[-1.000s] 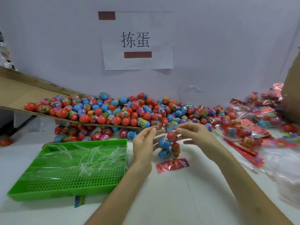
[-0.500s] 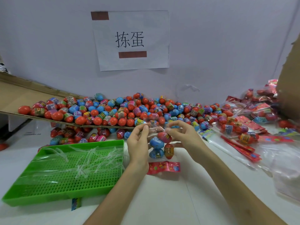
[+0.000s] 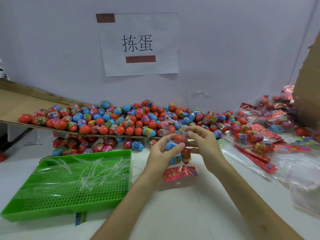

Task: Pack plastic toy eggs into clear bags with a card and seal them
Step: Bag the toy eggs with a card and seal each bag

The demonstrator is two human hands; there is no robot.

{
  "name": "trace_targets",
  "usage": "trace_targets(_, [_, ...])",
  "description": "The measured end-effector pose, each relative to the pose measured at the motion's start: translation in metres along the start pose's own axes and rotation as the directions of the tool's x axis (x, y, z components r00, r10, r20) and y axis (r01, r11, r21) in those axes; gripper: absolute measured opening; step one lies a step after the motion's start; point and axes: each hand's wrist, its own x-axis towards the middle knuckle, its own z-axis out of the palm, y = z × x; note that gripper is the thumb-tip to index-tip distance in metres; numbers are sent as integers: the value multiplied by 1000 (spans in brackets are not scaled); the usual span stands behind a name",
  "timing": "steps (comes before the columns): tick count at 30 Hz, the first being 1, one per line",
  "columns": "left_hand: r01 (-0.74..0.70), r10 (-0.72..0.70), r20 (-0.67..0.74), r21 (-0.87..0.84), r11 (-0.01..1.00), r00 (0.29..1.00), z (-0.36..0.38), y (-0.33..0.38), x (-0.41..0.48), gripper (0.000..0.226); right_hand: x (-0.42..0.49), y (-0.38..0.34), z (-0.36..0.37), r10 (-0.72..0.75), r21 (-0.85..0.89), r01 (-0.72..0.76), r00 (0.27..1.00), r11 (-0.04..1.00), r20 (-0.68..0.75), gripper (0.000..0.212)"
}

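Two bare hands meet above a white counter (image 3: 173, 213). The left grip (image 3: 162, 153) is clamped round the upper part of a clear bag (image 3: 185, 156) of red and blue toy eggs, and the right grip (image 3: 204, 144) pinches the bag's top just beside it. The bag hangs below both grips, its red card (image 3: 180, 172) lowest; a green tray (image 3: 86, 154) lies left of the left grip, and loose eggs (image 3: 121, 120) are heaped beyond both.

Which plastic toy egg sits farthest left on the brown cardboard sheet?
The plain red plastic egg at the left end of the brown cardboard sheet; no label shows on it, unlike most neighbours.
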Motion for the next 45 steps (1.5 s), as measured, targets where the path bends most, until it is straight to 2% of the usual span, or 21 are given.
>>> trace_targets(1, [-19,19,-22,-9,1000,1000,-1,-1,0,32,-1,0,1,-3,7,3,1000,1000,18,14])
trace_targets(5, [-57,57,-80,-5,998,995,-4,-3,3,29,-4,0,3,-61,-35,63,997,997,53,15])
trace_targets(14, [-32,28,-62,-69,997,998,-6,-4,3,32,-6,-1,2,-82,-40,84,995,996,59,21])
trace_targets(19, [-42,37,-75,-74,996,996,-5,-1,5,18,-5,-2,-1,-62,-24,64,996,998,72,23])
trace_targets(25, [-111,91,-159,-121,986,983,-10,4,6,22,-4,1,1,-41,-21,44,993,999,113,9])
trace_targets(27, [-85,73,-118,-105,991,990,-10,5,4,25,-4,1,1,-42,0,42,994,999,102,8])
trace_targets(29, [4,-9,-46,-100,995,999,-8,6,3,41,-3,1,-2,-32,49,28,996,998,78,8])
trace_targets(31, [47,-46,13,-90,995,999,-5,5,1,34,-2,0,-6,-23,93,16,998,995,66,7])
trace_targets(33, [34,-33,11,-104,994,999,-3,4,1,18,-2,-2,-8,-17,123,7,997,992,80,7])
trace_targets(39, [17,-15,10,-272,962,1000,-5,7,1,23,-3,-5,-4,-50,169,15,978,985,204,12])
trace_targets(42, [-4,12,27,-282,959,1000,-6,8,0,25,-3,-6,-4,-70,164,27,963,986,262,25])
trace_targets(45, [-15,31,51,-296,955,998,-6,10,-1,24,-4,-7,-3,-72,170,28,962,985,262,24])
